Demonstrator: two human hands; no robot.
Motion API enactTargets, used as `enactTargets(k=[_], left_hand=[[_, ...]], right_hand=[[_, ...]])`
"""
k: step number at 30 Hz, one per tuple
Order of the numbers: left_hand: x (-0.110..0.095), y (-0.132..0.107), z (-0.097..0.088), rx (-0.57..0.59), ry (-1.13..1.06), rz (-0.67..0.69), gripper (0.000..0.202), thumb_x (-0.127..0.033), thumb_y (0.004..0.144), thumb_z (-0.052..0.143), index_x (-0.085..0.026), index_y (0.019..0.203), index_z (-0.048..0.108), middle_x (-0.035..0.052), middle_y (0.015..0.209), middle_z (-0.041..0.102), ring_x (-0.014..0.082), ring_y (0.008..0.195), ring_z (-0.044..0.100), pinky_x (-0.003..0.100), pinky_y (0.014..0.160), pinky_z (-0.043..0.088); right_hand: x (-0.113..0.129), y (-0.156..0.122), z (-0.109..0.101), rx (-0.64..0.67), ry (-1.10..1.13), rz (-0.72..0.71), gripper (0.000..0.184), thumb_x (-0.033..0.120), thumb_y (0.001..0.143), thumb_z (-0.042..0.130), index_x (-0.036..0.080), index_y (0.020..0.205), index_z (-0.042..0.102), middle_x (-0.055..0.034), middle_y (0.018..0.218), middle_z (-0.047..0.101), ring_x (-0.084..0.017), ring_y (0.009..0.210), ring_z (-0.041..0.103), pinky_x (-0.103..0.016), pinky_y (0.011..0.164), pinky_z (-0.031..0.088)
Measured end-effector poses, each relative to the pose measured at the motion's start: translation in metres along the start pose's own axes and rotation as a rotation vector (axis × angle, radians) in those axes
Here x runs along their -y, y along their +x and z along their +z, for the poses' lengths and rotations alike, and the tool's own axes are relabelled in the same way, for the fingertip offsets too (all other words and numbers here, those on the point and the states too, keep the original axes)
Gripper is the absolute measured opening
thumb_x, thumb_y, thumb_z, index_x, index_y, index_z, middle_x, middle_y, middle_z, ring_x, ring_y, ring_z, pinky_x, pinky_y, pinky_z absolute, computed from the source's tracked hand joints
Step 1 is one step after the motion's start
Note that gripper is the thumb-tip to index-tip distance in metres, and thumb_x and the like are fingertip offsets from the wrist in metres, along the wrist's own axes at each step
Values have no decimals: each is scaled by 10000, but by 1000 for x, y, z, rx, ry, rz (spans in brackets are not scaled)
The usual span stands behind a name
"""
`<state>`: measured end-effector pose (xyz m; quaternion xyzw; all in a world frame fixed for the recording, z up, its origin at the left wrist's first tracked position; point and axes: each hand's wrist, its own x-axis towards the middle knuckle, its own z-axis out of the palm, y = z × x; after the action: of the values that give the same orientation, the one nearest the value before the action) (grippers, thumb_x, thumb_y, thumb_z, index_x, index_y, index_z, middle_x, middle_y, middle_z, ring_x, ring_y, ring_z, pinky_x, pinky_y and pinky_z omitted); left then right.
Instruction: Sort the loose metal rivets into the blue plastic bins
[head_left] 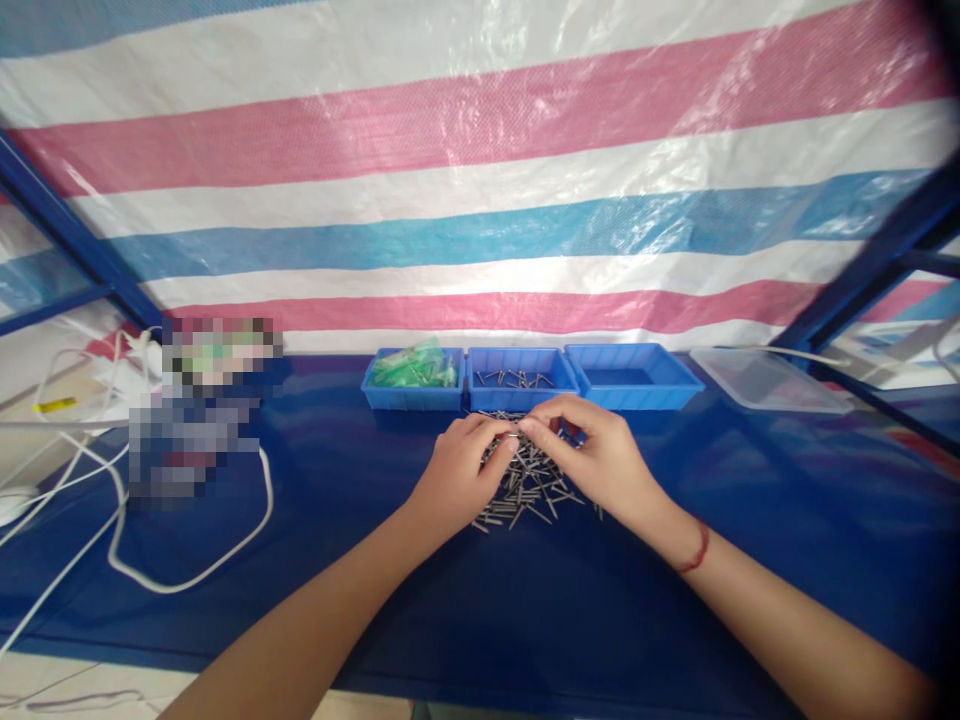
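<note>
Slim grey metal fasteners [525, 490] lie in a loose pile on the blue table; they look like screws or rivets, too small to tell which. Above the pile, my left hand [465, 465] is closed in a pinch, thumb against forefinger. My right hand [596, 455] pinches from the other side, its fingertips meeting those of the left. A small shiny metal fastener [514, 435] shows between the fingertips of both hands. Behind them, the middle blue bin [523, 390] contains several similar fasteners.
The left blue bin [412, 399] holds green plastic bags [416, 367]. Beside the middle bin stands the right blue bin [634, 393], then a translucent lid [772, 380]. White cables [187, 585] loop across the table's left side. A striped tarp [480, 230] hangs behind the table.
</note>
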<state>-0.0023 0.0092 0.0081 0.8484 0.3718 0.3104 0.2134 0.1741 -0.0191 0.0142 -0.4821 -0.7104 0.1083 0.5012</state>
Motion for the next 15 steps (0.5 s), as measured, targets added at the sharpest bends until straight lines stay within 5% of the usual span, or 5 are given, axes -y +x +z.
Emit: enactTargets(k=[4, 9, 15], left_hand=[[3, -2, 1, 14, 126, 1, 248, -256, 928, 463, -214, 1132, 596, 42, 1057, 638, 210, 989, 551, 341, 878, 416], [6, -2, 0, 72, 225, 30, 267, -213, 922, 434, -233, 1123, 609, 31, 1083, 632, 215, 1001, 533, 345, 842, 405], [7, -2, -4, 150, 303, 85, 354, -127, 856, 458, -276, 1139, 612, 15, 1090, 626, 216, 990, 513, 343, 799, 388]], right_hand=[[-15, 17, -1, -180, -253, -113, 164, 315, 895, 555, 187, 902, 657, -50, 877, 682, -190, 816, 580, -339, 782, 431], [-38, 24, -3, -159, -634, -50, 335, 390, 873, 568, 193, 1138, 625, -85, 1008, 672, -285, 927, 541, -397, 775, 396], [-30, 12, -16, -57, -486, -78, 177, 235, 864, 509, 160, 976, 623, -56, 811, 638, -208, 775, 556, -330, 750, 407]])
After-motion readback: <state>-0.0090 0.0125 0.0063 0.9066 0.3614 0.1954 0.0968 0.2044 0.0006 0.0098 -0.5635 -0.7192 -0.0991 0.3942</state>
